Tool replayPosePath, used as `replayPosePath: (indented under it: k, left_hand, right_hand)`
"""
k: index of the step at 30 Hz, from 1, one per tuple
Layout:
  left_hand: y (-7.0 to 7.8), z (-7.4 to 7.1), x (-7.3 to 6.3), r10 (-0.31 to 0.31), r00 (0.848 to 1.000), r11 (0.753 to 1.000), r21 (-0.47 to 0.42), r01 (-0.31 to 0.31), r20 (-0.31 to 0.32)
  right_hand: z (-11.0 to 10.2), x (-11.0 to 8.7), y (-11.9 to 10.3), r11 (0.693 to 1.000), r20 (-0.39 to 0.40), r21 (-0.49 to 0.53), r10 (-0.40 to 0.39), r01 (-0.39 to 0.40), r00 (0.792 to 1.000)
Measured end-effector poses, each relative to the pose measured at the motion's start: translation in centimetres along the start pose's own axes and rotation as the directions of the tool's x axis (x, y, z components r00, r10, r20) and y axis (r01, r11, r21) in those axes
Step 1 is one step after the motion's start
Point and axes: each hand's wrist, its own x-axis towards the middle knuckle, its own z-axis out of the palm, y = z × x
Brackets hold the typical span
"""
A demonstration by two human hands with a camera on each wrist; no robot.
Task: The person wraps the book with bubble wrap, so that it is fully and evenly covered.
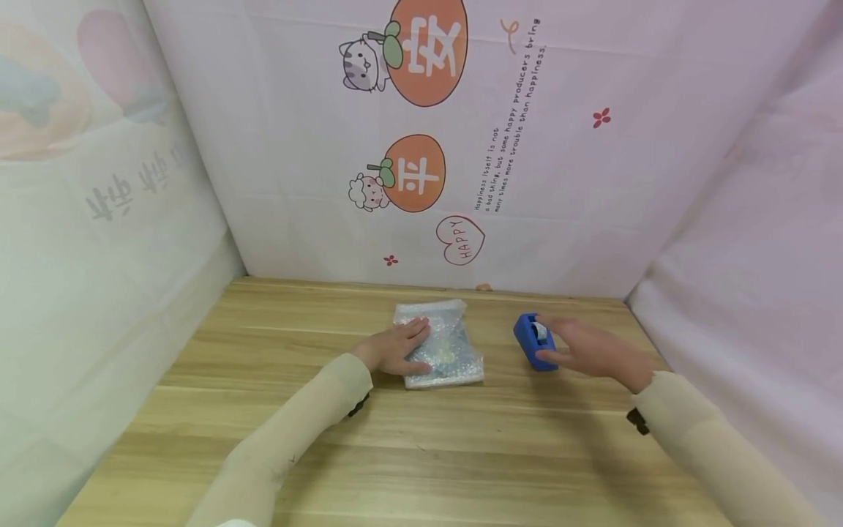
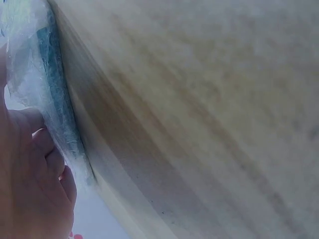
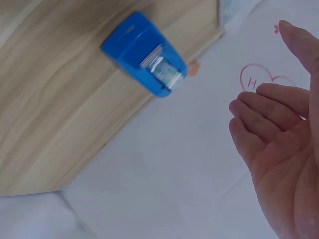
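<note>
A flat package in clear bubble wrap [image 1: 454,344] lies on the wooden table, with something bluish inside. My left hand [image 1: 395,348] rests on its left part, fingers pointing across it and thumb nearer me. The left wrist view shows the wrap's edge [image 2: 62,94] beside that hand. To the right stands a blue tape dispenser [image 1: 532,344] with a roll of clear tape [image 3: 164,72] in it. Beside it my right hand [image 1: 589,350] is spread, thumb apart from the fingers. In the right wrist view a gap shows between this hand [image 3: 286,134] and the dispenser.
The wooden table [image 1: 421,454] ends at a printed white cloth backdrop [image 1: 296,146] behind. White cloth walls [image 1: 764,241] also rise at the left and right sides. Both forearms reach in over the table from the near side.
</note>
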Motion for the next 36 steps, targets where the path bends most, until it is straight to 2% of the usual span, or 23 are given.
replayPosePath:
  k: [10,15,21,26,30,32,36]
  left_hand:
    - [0.0,-0.1,-0.1,-0.004,1.000,1.000,-0.011,0.004,0.001]
    - [0.1,-0.2,-0.3,-0.001,1.000,1.000,-0.029,0.001,0.008]
    - [0.2,-0.2,-0.3,-0.004,1.000,0.999,-0.042,0.004,0.001]
    - [0.3,-0.2,-0.4,0.003,1.000,0.999,-0.054,-0.003,0.011]
    - [0.3,-0.1,-0.4,0.002,1.000,0.999,-0.050,-0.001,0.011]
    - [0.3,-0.1,-0.4,0.000,1.000,0.999,-0.051,0.001,0.007]
    - [0.2,-0.2,-0.5,-0.004,1.000,0.999,-0.054,0.004,0.001]
  right_hand:
    - [0.5,-0.7,4.0,0.988,-0.063,0.128,0.098,-0.089,0.993]
    - [0.9,-0.3,5.4,0.964,-0.045,0.231,0.149,-0.134,0.988]
    - [2.3,0.4,6.9,0.943,-0.033,0.259,0.223,-0.208,0.974]
    - [3.7,0.6,7.2,0.918,-0.002,0.295,0.280,-0.267,0.960]
    - [4.5,0.6,7.1,0.883,0.034,0.328,0.343,-0.335,0.939]
    - [4.8,0.6,7.1,0.876,0.038,0.337,0.353,-0.344,0.935]
    - [5.3,0.8,7.3,0.884,0.020,0.330,0.345,-0.332,0.938]
